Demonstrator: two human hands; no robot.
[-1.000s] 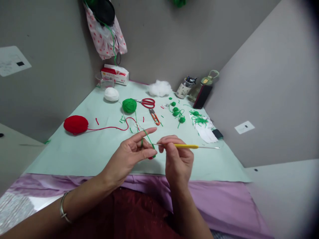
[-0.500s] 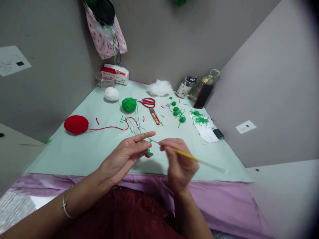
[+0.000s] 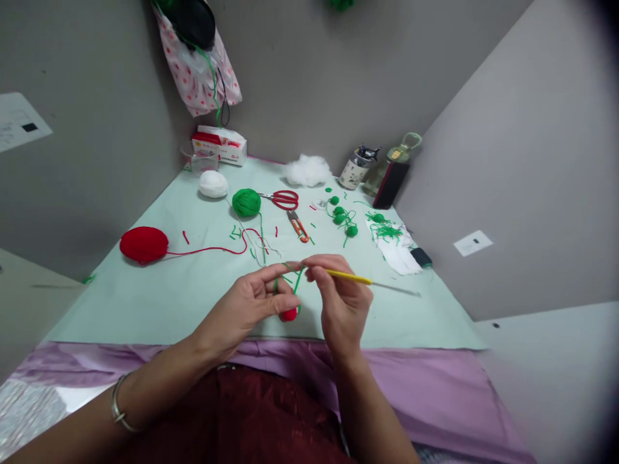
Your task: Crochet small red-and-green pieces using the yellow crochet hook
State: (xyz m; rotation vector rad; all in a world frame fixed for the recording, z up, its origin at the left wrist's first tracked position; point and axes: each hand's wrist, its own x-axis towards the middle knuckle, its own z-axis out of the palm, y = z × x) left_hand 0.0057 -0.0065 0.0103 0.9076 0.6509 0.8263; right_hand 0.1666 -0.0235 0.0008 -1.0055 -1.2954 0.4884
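Note:
My left hand (image 3: pixel 258 296) pinches a small red and green crochet piece (image 3: pixel 289 314) between thumb and fingers. Green yarn (image 3: pixel 298 281) rises from the piece, and a strand runs over the stretched index finger. In my right hand (image 3: pixel 344 299) is a yellow-handled crochet hook (image 3: pixel 349 277), held like a pen; its far end points to the right. Its working tip is hidden by my fingers, near the left index fingertip. Beyond the hands sits a green yarn ball (image 3: pixel 246 202), with a strand leading toward my left hand.
A red yarn ball (image 3: pixel 144 245) trails a strand at left, near a white yarn ball (image 3: pixel 213 184). Red-handled scissors (image 3: pixel 285 200), orange thread snips (image 3: pixel 298 227) and white stuffing (image 3: pixel 306 171) lie farther back. Small green balls (image 3: pixel 338 216) and yarn scraps are at right, before a bottle (image 3: pixel 399 154).
My right hand has drawn the hook's working end up close to the left index fingertip, and the hook lies flatter. Green yarn is now stretched upward from the piece, which sits slightly lower.

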